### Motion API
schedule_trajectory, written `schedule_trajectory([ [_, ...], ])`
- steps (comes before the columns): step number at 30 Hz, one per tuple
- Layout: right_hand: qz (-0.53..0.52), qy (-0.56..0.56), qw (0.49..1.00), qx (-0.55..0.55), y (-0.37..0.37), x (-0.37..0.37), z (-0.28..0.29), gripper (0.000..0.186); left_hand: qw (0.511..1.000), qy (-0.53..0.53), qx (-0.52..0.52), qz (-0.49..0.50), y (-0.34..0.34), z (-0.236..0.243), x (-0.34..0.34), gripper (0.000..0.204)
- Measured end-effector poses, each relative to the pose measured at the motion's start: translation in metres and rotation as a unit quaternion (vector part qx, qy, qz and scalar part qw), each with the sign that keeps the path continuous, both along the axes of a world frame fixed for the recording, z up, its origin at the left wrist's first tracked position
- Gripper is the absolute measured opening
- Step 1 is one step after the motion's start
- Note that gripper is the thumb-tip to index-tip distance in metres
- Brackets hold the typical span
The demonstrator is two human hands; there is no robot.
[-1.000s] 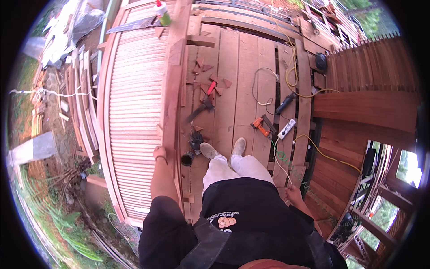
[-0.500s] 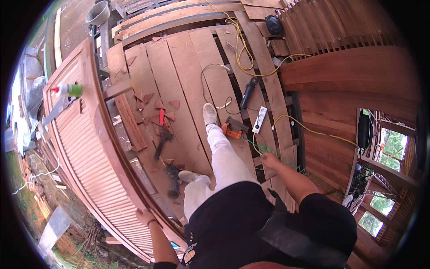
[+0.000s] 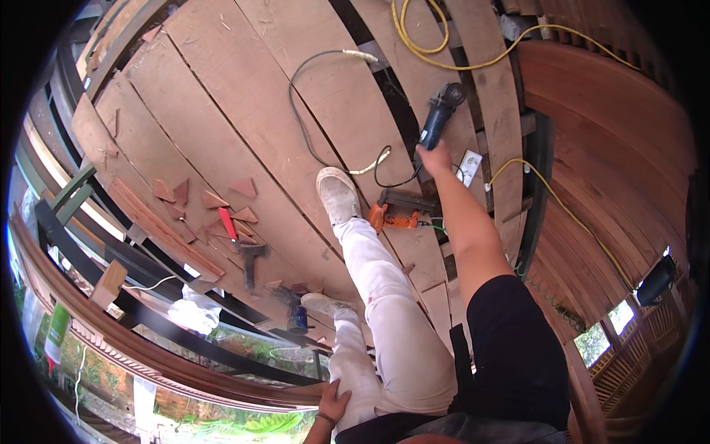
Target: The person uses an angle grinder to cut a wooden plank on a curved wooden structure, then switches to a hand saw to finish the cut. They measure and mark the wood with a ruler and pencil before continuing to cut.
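Observation:
My right hand [image 3: 435, 158] is closed around the rear end of a dark blue angle grinder [image 3: 438, 122], which lies over the plank floor with its head pointing away. The grinder's black cord [image 3: 399, 181] loops off to the left. My left hand [image 3: 335, 403] rests on my white trouser leg near the knee, fingers apart and holding nothing. Close to my right forearm are an orange-and-black nail gun [image 3: 399, 216] and a white power strip [image 3: 469, 167], partly hidden by the arm.
On the left planks lie triangular wood offcuts [image 3: 242, 187], a red-handled tool [image 3: 228, 223], a hammer [image 3: 250, 268] and another blue power tool [image 3: 297, 317]. A wooden frame [image 3: 148, 355] carries a green bottle [image 3: 56, 331]. A yellow cord [image 3: 551, 181] runs along the right; gaps separate some boards.
My right hand has moved forward from the green coiled hose and taken hold of the angle grinder. My left hand has left the louvred panel for my leg. The view has tilted and come closer.

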State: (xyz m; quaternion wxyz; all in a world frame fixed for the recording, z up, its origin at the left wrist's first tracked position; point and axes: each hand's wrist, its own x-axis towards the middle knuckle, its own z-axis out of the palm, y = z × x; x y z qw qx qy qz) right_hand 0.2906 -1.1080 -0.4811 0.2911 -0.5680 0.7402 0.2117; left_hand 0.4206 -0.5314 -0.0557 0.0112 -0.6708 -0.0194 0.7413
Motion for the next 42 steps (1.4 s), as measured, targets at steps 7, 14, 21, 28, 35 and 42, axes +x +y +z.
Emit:
schedule_trajectory([
  [7,-0.091,-0.03,0.993,-0.061,-0.045,-0.006,-0.062,0.069,0.995,-0.029,0.086,0.041,-0.041,-0.035,0.011,0.051],
  [14,-0.188,-0.228,0.951,0.094,-0.006,-0.004,0.078,0.032,0.94,-0.21,-0.043,0.265,-0.091,-0.049,0.007,0.033],
  [21,0.337,-0.209,0.899,0.186,0.108,0.146,0.377,0.066,0.809,-0.093,-0.206,0.543,-0.183,-0.059,0.014,0.047],
  [28,0.55,-0.38,0.738,0.087,0.222,0.237,0.53,0.065,0.593,-0.232,-0.289,0.715,-0.247,0.044,0.123,0.049],
  [35,0.372,-0.476,0.704,0.373,0.234,0.361,0.571,0.049,0.456,-0.075,-0.42,0.781,-0.17,0.143,0.223,0.036],
  [42,0.211,-0.396,0.662,0.6,0.25,0.478,0.564,0.069,0.395,-0.039,-0.419,0.817,-0.167,0.192,0.288,0.055],
])
